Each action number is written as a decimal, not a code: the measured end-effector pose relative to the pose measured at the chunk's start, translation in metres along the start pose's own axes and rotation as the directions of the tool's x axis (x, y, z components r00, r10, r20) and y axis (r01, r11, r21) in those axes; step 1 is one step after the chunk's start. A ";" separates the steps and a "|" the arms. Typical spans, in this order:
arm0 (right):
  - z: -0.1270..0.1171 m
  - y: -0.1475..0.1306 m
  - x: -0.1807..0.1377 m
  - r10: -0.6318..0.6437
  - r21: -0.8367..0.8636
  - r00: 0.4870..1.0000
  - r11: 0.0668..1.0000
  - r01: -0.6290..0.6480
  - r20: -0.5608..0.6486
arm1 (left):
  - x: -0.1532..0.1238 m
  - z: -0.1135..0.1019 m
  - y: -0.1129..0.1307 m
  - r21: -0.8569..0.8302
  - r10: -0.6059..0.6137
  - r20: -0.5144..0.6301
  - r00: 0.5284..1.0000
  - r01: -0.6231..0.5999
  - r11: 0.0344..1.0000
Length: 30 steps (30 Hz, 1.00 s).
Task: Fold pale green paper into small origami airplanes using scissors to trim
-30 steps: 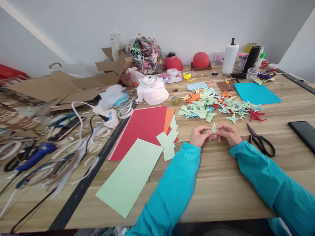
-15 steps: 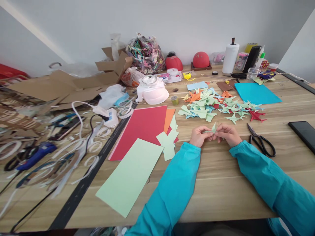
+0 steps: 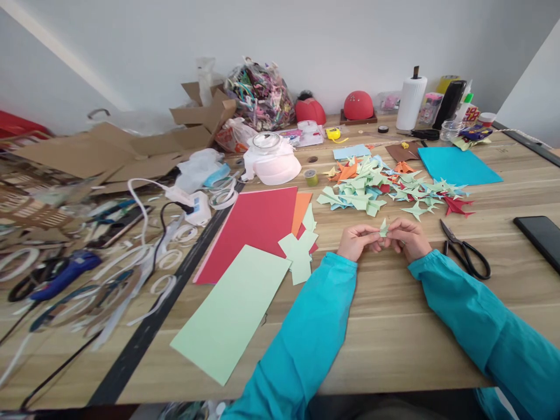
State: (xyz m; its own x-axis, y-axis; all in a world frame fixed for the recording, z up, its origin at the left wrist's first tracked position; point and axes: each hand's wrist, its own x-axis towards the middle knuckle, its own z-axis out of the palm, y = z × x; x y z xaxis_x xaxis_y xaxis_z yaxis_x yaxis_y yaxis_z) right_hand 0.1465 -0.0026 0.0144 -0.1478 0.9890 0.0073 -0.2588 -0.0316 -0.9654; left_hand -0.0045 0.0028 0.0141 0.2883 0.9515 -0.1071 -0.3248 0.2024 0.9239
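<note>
My left hand (image 3: 356, 242) and my right hand (image 3: 408, 238) meet over the wooden table (image 3: 394, 326), both pinching a small folded piece of light green paper (image 3: 382, 228) between their fingertips. Both arms wear teal sleeves. Just beyond the hands lies a pile of folded paper shapes (image 3: 385, 189) in green, orange, blue and red. Black scissors (image 3: 464, 249) lie on the table right of my right hand. Light green cut pieces (image 3: 300, 254) lie left of my left hand.
A red sheet (image 3: 256, 230), an orange sheet (image 3: 301, 211) and a large light green sheet (image 3: 231, 312) lie at left. A blue sheet (image 3: 457, 165) and a black phone (image 3: 540, 233) are at right. Cardboard, tape rings, cables and a paper towel roll (image 3: 410, 102) crowd the back and left.
The hands have barely shifted on the green paper piece; the view has tipped slightly. Nothing else has moved.
</note>
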 end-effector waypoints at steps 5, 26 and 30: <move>-0.002 0.000 0.000 -0.010 0.007 0.999 1.000 0.010 0.048 | -0.001 0.000 0.001 -0.035 -0.005 -0.022 1.000 0.004 0.999; -0.001 0.001 0.002 0.054 -0.016 0.997 0.998 -0.053 0.064 | 0.000 0.000 -0.004 -0.004 0.059 -0.073 0.996 -0.060 0.998; -0.001 0.001 0.001 0.033 -0.027 0.997 0.999 -0.031 0.076 | 0.000 -0.001 -0.003 -0.034 0.048 -0.076 0.996 -0.051 0.998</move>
State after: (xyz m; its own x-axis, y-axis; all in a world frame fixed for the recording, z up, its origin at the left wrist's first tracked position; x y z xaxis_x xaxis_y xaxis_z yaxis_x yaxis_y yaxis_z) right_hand 0.1469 -0.0013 0.0136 -0.2285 0.9735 -0.0044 -0.2284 -0.0580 -0.9718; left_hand -0.0043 0.0020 0.0113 0.2030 0.9750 -0.0900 -0.3698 0.1615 0.9150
